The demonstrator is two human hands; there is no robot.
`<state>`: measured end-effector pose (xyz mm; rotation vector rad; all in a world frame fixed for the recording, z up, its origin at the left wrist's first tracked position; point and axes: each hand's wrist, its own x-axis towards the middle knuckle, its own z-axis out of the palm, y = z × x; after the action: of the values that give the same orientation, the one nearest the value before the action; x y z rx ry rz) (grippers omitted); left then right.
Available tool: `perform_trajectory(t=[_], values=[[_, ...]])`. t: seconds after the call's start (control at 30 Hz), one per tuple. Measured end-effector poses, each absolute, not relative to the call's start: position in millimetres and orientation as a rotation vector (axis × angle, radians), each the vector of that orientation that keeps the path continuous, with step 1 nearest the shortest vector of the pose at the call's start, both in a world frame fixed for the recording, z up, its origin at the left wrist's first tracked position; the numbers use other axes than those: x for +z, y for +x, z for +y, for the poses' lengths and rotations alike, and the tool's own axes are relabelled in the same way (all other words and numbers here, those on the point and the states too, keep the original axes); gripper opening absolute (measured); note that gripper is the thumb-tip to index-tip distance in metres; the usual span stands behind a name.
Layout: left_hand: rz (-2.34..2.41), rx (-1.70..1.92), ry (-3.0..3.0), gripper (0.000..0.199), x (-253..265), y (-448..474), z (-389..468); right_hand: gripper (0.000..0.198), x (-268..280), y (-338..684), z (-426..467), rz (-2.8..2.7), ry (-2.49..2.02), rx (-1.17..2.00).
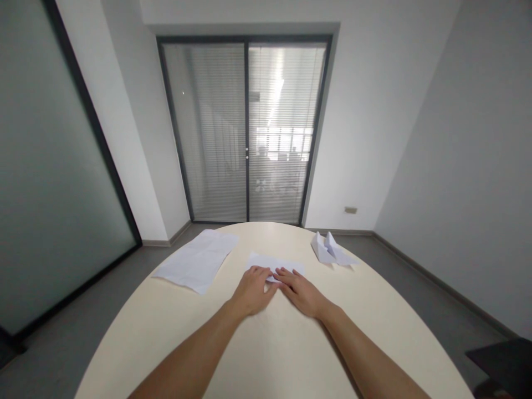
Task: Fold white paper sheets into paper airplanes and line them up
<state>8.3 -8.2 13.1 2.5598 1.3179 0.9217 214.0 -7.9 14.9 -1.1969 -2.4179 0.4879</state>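
A small white sheet of paper (pixel 276 261) lies on the table in front of me, its near edge under my hands. My left hand (pixel 255 291) bends its fingers over the near left part of this paper, the thumb pointing right at the near edge. On the right part rests my right hand (pixel 301 292), its fingers stretched forward with slight gaps and touching the paper. The fingertips of the two hands almost meet. Part of the near edge is hidden beneath them, so its fold cannot be made out.
A larger, creased white sheet (pixel 197 260) lies at the left, reaching the rim of the round cream table (pixel 266 354). Folded white paper shapes (pixel 330 249) stand near the right rim. A glass door (pixel 247 130) with blinds is beyond. A dark object (pixel 505 363) shows at lower right.
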Motion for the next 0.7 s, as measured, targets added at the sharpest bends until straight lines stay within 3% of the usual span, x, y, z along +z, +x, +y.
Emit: perform_trajectory(t=[0.23, 0.5, 0.7], values=[[1.411, 0.903, 2.539, 0.039, 5.2, 4.4, -5.2, 0.050, 12.4, 214.1, -6.0, -2.319, -1.258, 0.491], [1.469, 1.037, 2.457, 0.031, -1.1, 0.6, 5.0, 0.050, 14.0, 213.0, -4.9, -2.242, -1.268, 0.468], [1.450, 1.090, 2.404, 0.041, -1.3, -1.6, 8.6, 0.050, 18.2, 212.6, -6.8, -2.209, -1.280, 0.472]])
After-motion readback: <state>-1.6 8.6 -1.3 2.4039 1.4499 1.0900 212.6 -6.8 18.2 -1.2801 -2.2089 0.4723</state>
